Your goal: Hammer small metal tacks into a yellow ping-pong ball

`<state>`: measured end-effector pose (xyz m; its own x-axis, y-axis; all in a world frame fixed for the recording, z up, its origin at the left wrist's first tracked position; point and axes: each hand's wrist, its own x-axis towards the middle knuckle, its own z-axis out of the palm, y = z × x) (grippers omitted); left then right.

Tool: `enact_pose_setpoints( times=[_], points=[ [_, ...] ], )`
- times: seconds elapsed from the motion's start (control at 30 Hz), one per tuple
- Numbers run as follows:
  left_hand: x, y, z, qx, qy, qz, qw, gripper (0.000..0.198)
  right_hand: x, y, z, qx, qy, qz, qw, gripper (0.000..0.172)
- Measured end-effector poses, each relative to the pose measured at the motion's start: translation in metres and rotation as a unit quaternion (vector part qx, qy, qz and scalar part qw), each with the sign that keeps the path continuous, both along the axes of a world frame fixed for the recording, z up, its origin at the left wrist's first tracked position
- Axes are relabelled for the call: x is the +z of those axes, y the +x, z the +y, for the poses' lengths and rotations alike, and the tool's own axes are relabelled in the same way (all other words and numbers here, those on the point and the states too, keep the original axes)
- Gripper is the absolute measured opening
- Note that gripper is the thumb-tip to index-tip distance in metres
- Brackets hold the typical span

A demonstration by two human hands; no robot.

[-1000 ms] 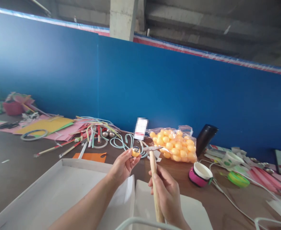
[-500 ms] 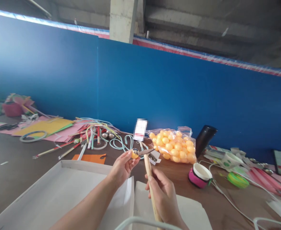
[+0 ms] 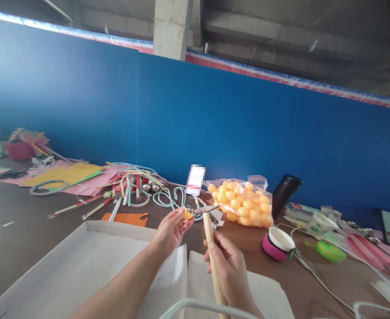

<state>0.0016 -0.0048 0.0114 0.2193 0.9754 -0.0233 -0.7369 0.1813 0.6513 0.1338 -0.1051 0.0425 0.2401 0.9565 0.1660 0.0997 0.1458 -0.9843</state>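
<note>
My left hand (image 3: 171,229) pinches a shiny metal ball (image 3: 189,209) with an orange piece (image 3: 187,215) against it; whether the two are joined I cannot tell. My right hand (image 3: 227,265) is wrapped round the pale wooden handle of a hammer (image 3: 209,232), its narrow, pointed metal head on top. One end of that head is right beside the metal ball; contact is unclear. Under my forearms lies an open white box (image 3: 91,226). Behind the hammer, partly hidden, is a small white box (image 3: 219,217) with small dark bits in it.
A clear bag of orange balls (image 3: 244,204) stands against the blue partition (image 3: 215,119). A black cylinder (image 3: 286,192) leans there too. Rightward are a pink-and-white cup (image 3: 277,244), a green roll (image 3: 330,251) and cables. Coloured paper (image 3: 67,175), tubes and sticks spread left.
The hammer and my right hand have shifted slightly right, so its head is a little farther from the metal ball. My left hand keeps its pinch.
</note>
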Motion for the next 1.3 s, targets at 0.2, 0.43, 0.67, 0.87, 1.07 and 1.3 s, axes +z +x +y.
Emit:
enact_pose_setpoints(
  times=[0.2,0.43,0.67,0.87,1.07,1.3],
  points=[
    [-0.001,0.0,0.0,0.002,-0.006,0.001,1.0,0.014,-0.002,0.0,0.001,0.005,0.003,0.0,1.0,0.042],
    [0.0,0.0,-0.001,0.01,-0.017,0.007,1.0,0.013,-0.001,-0.002,-0.001,0.01,0.002,-0.002,1.0,0.042],
    [0.002,0.0,0.0,0.011,-0.027,0.002,1.0,0.012,-0.001,0.001,0.0,0.014,-0.007,-0.004,1.0,0.041],
    [0.005,-0.002,-0.001,-0.017,-0.084,-0.055,0.995,0.01,0.002,0.007,-0.001,-0.008,0.016,0.033,0.999,0.037],
    [0.003,-0.003,-0.001,-0.046,-0.088,-0.069,0.993,0.013,-0.001,0.003,-0.002,-0.002,0.032,0.012,0.999,0.04],
    [0.003,-0.002,0.0,-0.032,-0.071,-0.05,0.996,0.011,-0.004,-0.002,-0.003,0.011,0.027,-0.021,0.999,0.044]
  ],
)
